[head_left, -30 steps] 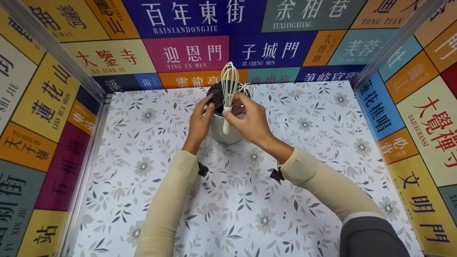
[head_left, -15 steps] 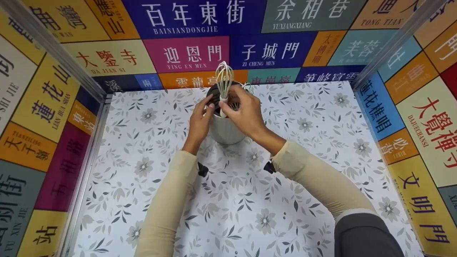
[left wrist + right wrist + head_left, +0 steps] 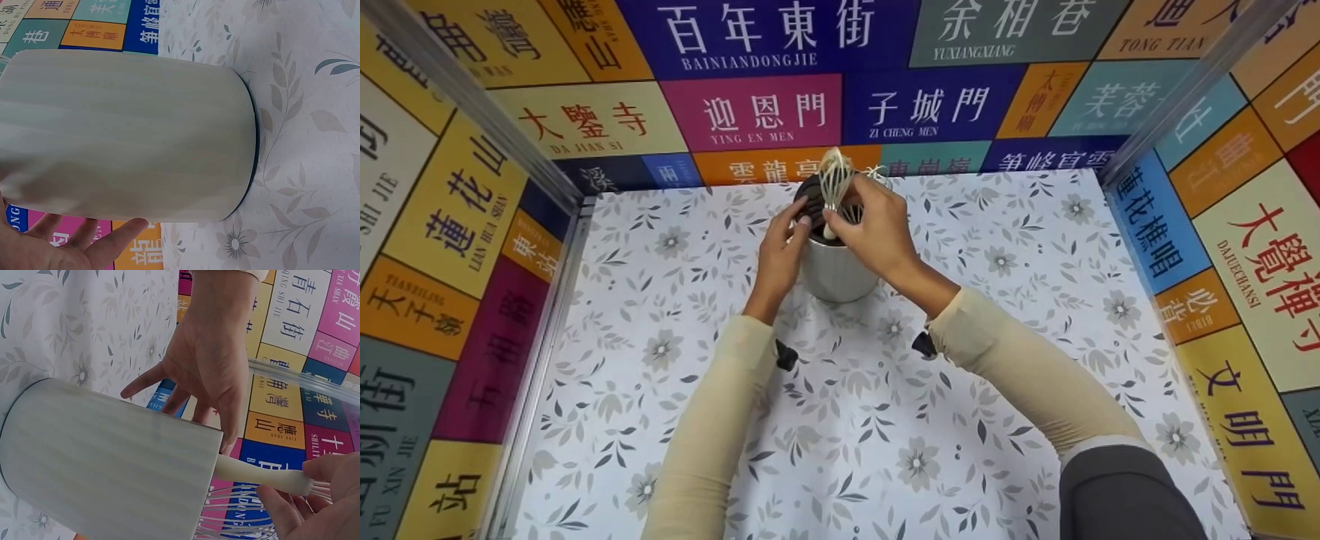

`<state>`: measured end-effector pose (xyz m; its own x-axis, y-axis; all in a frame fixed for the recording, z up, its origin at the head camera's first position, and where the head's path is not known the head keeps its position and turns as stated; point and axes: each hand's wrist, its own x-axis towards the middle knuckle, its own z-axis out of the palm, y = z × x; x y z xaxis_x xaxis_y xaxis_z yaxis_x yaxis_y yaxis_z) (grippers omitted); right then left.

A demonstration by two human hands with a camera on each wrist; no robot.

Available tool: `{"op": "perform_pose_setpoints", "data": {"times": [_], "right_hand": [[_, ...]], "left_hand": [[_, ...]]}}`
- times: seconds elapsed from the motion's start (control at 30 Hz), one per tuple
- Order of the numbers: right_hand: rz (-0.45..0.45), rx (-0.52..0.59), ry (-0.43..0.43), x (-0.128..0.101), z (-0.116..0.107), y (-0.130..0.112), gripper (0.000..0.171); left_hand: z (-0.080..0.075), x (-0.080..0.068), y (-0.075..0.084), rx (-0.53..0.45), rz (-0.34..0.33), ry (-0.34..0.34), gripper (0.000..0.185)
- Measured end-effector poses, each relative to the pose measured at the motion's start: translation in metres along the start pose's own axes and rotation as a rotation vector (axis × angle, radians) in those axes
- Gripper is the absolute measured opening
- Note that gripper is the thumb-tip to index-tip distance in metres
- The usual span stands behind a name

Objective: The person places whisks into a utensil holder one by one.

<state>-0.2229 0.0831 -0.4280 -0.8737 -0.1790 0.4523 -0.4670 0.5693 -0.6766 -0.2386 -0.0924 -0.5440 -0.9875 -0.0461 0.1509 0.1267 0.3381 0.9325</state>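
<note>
A pale cylindrical utensil holder [image 3: 838, 276] stands on the flower-patterned table top [image 3: 840, 420], near the back wall. My left hand [image 3: 784, 251] holds it at the rim, with the thumb on the edge and the fingers along the side [image 3: 208, 371]. My right hand [image 3: 861, 225] pinches the cream handle [image 3: 259, 475] of a whisk [image 3: 834, 180]. The handle's end is inside the holder's mouth and the wire head points up. In the left wrist view the holder [image 3: 129, 129] fills the picture, above my palm [image 3: 56, 247].
A dark utensil [image 3: 814, 199] and a second set of wire loops [image 3: 877, 178] stick out of the same holder. Colourful sign-covered walls [image 3: 757, 112] close in the table on the back, left and right sides.
My right hand has moved the whisk over the holder and lowered it, so the handle has sunk into the opening. The left hand stays on the holder.
</note>
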Motion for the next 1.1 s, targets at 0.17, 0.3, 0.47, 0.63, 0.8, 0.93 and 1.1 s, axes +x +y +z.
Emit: {"op": "perform_pose_setpoints", "data": {"times": [0.17, 0.3, 0.47, 0.63, 0.8, 0.93, 1.1], "right_hand": [[0.016, -0.013, -0.002, 0.001, -0.001, 0.001, 0.032], [0.038, 0.006, -0.014, 0.001, -0.002, 0.001, 0.038], [0.077, 0.031, -0.026, 0.001, -0.007, -0.001, 0.046], [0.102, 0.07, -0.022, 0.003, -0.013, -0.001, 0.048], [0.1, 0.073, -0.001, 0.001, -0.02, 0.001, 0.044], [0.102, 0.145, -0.008, -0.001, -0.024, 0.004, 0.039], [0.118, 0.283, -0.003, -0.002, -0.032, 0.009, 0.03]], "left_hand": [[0.0, 0.0, 0.0, -0.003, -0.004, 0.0, 0.046], [0.0, 0.001, -0.001, 0.011, -0.004, -0.001, 0.046], [0.001, 0.001, 0.0, 0.011, 0.008, -0.004, 0.046], [0.001, 0.001, -0.001, 0.009, 0.021, 0.001, 0.045], [0.001, 0.0, 0.0, 0.013, 0.02, 0.005, 0.045], [0.0, 0.0, 0.002, 0.008, 0.013, 0.008, 0.044], [-0.002, 0.001, 0.002, 0.009, 0.015, 0.007, 0.042]]}}
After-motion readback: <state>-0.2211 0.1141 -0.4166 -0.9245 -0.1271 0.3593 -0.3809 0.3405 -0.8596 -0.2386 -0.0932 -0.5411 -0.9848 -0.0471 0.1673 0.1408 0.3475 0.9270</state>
